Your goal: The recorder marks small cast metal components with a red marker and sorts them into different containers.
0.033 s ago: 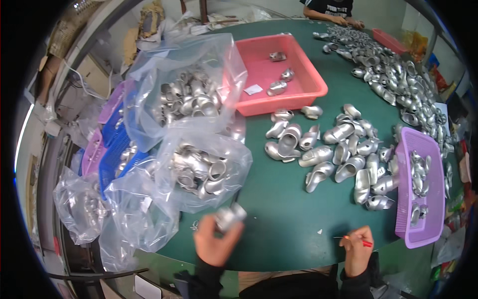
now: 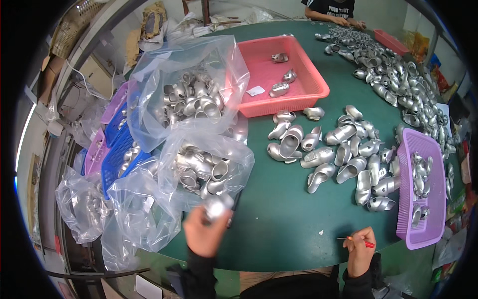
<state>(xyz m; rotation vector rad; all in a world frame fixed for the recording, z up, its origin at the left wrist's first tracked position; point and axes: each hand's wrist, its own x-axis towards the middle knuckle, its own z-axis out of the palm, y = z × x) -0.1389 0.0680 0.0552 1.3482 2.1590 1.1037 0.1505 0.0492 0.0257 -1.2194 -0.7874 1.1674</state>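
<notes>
At the lower left of centre, the left hand pinches a shiny silver metal part, its exact shape lost to blur, near an open clear bag of similar parts. At the lower right, the right hand grips a slim red-handled tool. Loose silver parts lie right of centre, beside a purple basket at the right

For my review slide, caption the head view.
Left hand holds a silvery part near a clear bag of similar ones; right hand, a red-handled tool.
</notes>
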